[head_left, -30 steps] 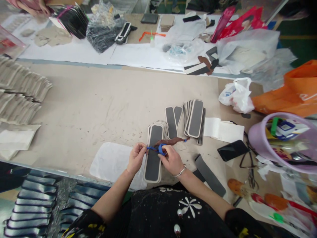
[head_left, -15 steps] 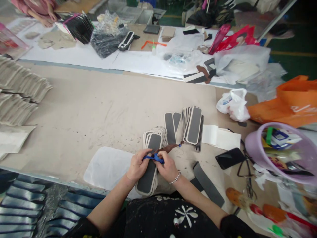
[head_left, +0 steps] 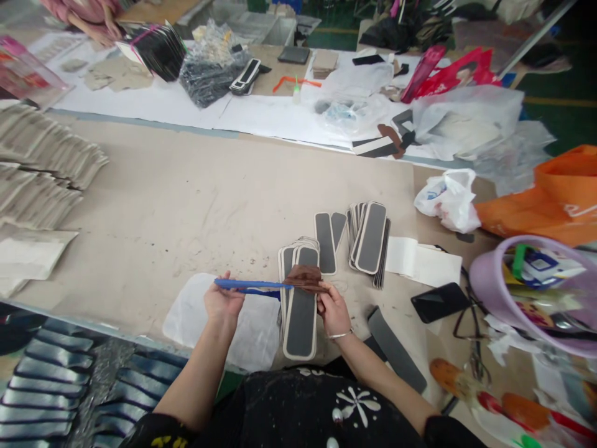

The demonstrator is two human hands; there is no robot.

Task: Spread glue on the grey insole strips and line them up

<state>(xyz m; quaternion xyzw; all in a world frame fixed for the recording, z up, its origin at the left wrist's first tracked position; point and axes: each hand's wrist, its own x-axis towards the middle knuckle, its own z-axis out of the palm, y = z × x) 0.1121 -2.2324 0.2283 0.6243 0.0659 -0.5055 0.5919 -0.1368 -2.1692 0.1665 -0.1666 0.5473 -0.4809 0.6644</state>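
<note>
My left hand is closed round one end of a blue strap, which stretches to the right. At its other end the strap meets a brown cloth, whose right edge my right hand pinches. The cloth lies over a fanned stack of grey panels with pale borders. Behind it and to the right are two more bordered panels and another fanned stack. A translucent white sheet lies beneath my left hand.
To the right are a black phone, loose grey strips, a purple bucket, white cards and an orange bag. Beige stacks stand at the left. A person in pink is at the far left.
My hands have parted: the left moved left with the blue strap, now drawn out long, and the right shifted slightly right. The brown cloth now lies bunched across the stack.
</note>
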